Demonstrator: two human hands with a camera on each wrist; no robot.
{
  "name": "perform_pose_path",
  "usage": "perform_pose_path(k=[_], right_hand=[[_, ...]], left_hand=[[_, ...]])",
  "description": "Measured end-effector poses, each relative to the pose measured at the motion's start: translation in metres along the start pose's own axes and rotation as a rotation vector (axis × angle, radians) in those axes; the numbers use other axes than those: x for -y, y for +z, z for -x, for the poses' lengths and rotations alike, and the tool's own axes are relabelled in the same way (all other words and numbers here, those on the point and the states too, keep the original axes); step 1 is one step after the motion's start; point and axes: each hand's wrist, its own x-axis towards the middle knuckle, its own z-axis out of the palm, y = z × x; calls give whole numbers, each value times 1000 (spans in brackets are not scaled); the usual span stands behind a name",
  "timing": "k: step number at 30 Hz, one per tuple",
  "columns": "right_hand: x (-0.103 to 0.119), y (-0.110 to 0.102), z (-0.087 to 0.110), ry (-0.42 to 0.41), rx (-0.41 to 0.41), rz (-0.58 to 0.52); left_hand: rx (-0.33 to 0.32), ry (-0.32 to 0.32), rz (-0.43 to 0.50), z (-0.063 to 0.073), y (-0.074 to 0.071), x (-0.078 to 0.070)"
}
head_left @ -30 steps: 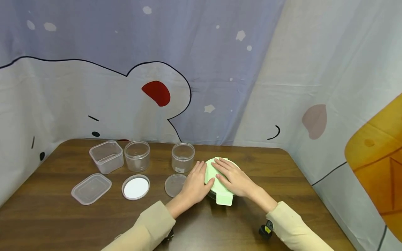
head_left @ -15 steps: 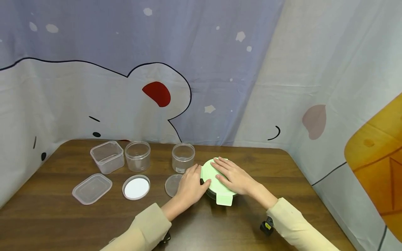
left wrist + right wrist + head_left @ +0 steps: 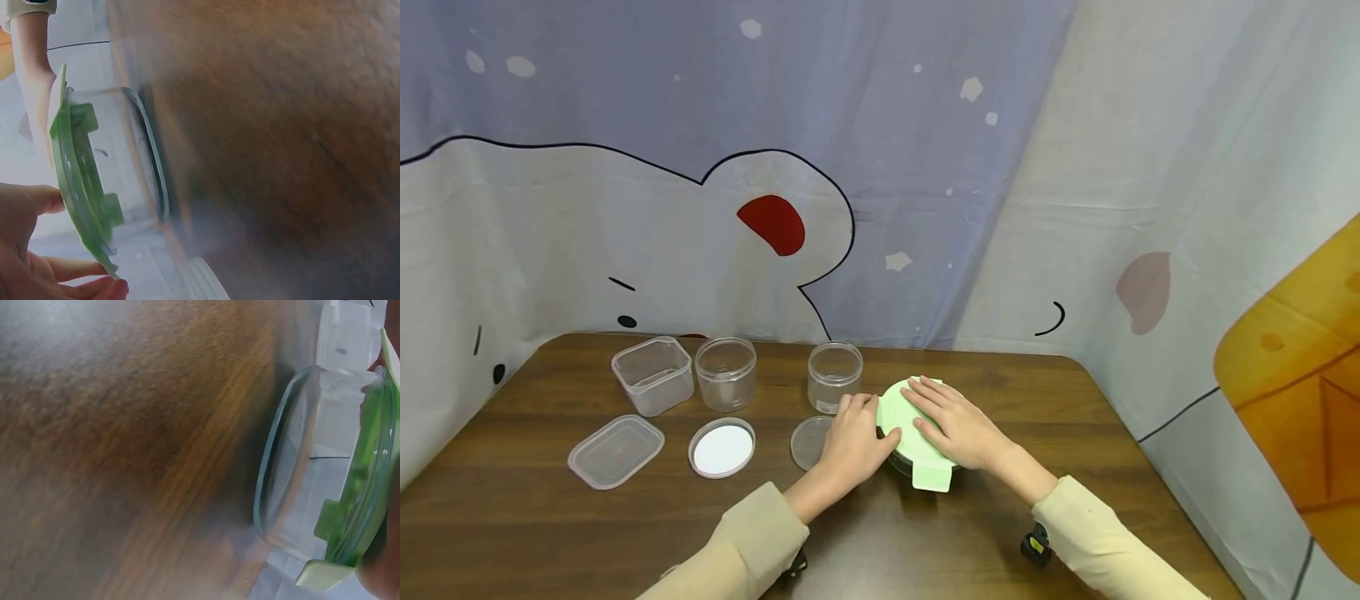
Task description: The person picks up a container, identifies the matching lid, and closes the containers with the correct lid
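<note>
Head cam first: we've got a clear food container [image 3: 328,428] with a light green snap lid [image 3: 901,417] on top, standing upright on the wood-look counter [image 3: 625,542], just right of the row of tubs. Right hand [image 3: 961,429] lies flat over the lid, fingers pretty much straight. Left hand [image 3: 853,446] grips the lid's left edge; on the left wrist cam we can see its thumb against the rim and fingers bent at a side flap [image 3: 105,265]. Front flap [image 3: 932,477] sticks outward, not snapped down. Over to the left we've got two clear round jars, the left one [image 3: 726,375] and the right one [image 3: 835,375], plus a rectangular tub [image 3: 655,383], all lidless. In front of them lie a rectangular lid [image 3: 616,452], a white-centred round lid [image 3: 722,450] and a clear round lid [image 3: 807,442], partly behind the left hand.
</note>
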Motion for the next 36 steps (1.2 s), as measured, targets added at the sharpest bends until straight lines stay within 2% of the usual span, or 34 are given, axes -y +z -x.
perform_pose_path(k=[8,13,21,29,36], right_hand=[[-1,2,3,27,-22,-29],[-2,1,4,31,-12,-12],[-3,1,4,18,-5,0],[-3,2,3,24,-11,-8],[-3,2,3,31,-21,-26]], left_hand=[[-46,66,87,-4,2,7],[-51,56,140,-6,2,7],[-56,31,81,-9,-2,1],[-37,68,-6,-10,-6,-1],[-30,74,11,-11,-5,-1]])
